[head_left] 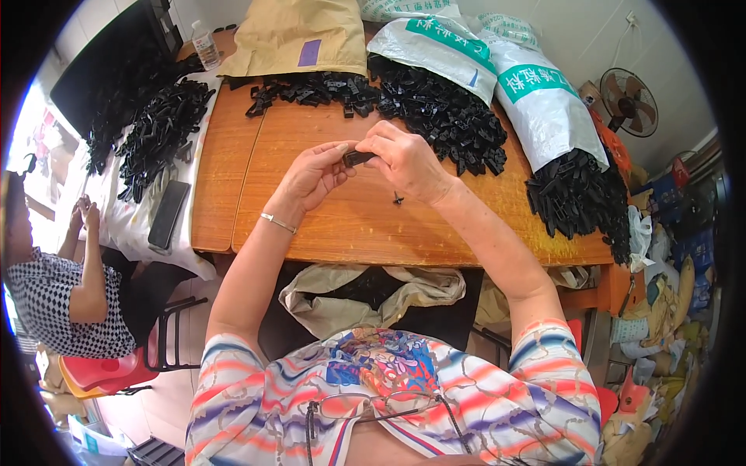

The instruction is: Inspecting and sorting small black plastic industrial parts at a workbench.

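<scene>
- Black piece: one, between the hands, its long axis running roughly sideways.
- Left hand and right hand: both pinch it, equally near.
- Small black part: one, on the desk, just nearer the person than the right hand.
- Beyond the hands: one brown bag, at least two white sacks, uncountable heaped pieces.

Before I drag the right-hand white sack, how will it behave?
The white sack will probably fold rather than stay rigid: its skin is creased. It may be heavy, since it bulges. Loose black parts heaped at its open mouth could slide about.
</scene>
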Demonstrator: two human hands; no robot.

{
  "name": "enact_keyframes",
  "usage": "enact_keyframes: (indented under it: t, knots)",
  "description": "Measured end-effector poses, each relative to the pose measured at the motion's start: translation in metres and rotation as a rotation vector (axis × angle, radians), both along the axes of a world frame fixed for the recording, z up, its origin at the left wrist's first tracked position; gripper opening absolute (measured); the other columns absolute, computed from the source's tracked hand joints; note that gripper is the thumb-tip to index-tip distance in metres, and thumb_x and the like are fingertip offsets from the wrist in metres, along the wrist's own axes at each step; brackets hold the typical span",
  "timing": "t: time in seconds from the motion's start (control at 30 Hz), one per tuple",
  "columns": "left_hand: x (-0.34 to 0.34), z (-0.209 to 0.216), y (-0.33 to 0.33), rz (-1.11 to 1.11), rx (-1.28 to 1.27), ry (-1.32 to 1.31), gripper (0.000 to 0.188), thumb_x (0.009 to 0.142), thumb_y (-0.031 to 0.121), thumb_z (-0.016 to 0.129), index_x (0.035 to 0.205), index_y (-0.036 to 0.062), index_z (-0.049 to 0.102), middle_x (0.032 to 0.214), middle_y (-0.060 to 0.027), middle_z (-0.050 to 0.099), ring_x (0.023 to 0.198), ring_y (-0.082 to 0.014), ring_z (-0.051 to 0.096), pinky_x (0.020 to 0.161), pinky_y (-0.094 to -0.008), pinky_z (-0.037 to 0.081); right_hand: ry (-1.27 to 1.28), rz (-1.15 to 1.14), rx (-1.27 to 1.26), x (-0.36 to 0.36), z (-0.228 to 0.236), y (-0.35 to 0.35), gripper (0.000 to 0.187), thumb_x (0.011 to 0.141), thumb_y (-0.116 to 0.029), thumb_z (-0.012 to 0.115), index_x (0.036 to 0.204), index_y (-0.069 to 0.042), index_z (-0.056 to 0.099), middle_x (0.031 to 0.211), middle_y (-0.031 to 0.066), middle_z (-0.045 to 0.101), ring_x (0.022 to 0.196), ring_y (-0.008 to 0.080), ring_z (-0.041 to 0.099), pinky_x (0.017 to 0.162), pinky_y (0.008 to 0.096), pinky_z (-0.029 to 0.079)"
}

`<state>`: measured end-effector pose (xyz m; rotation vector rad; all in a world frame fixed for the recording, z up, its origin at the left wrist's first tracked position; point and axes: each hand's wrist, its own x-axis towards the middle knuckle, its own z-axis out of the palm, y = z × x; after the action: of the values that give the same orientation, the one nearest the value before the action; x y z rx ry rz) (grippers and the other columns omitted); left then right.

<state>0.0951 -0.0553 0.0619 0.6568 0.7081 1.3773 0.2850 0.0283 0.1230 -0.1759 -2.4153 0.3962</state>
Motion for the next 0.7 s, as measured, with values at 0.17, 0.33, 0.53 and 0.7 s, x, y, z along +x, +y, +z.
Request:
enact_keyframes:
  t: [0.17,0.33,0.53,0.7]
  knots:
    - [0.007,0.002,-0.009,0.037,-0.031,0.072,0.030,0.096,0.019,0.059,0.118,-0.0004,0.062,0.099,-0.0047,0.067,0.077,-0.0084,0.061,0.069,-0.0190,0.050,-0.083,-0.023,-0.001,0.005,-0.004,-0.002,0.026,0.070,0.003,0.073,0.094,-0.002,0.066,0.090,0.0093,0.061,0.080,0.0294,0.064,0.068,0.0357,0.054]
    - [0.032,0.008,-0.019,0.179,0.015,0.426,0.029,0.091,0.008,0.063,0.118,-0.0040,0.060,0.099,-0.0060,0.068,0.079,-0.0079,0.061,0.071,-0.0192,0.049,-0.111,-0.061,-0.025,0.006,-0.025,-0.001,0.026,0.071,-0.005,0.075,0.094,-0.003,0.065,0.090,0.0104,0.059,0.075,0.0322,0.063,0.065,0.0384,0.051]
    - [0.039,-0.014,-0.027,0.194,0.040,0.485,0.030,0.090,-0.001,0.059,0.120,-0.0039,0.058,0.101,-0.0084,0.067,0.080,-0.0081,0.060,0.071,-0.0213,0.049,-0.255,-0.144,-0.619,0.005,-0.038,-0.016,0.029,0.070,-0.008,0.077,0.093,0.001,0.062,0.082,0.0158,0.063,0.075,0.0314,0.064,0.065,0.0380,0.052]
    - [0.031,-0.014,-0.029,0.049,0.078,0.621,0.034,0.089,0.000,0.062,0.122,-0.0041,0.056,0.097,-0.0062,0.067,0.084,-0.0067,0.061,0.072,-0.0219,0.050,-0.251,-0.119,-0.469,0.018,-0.064,-0.024,0.026,0.074,-0.008,0.074,0.093,0.002,0.059,0.082,0.0211,0.064,0.078,0.0368,0.064,0.066,0.0420,0.051]
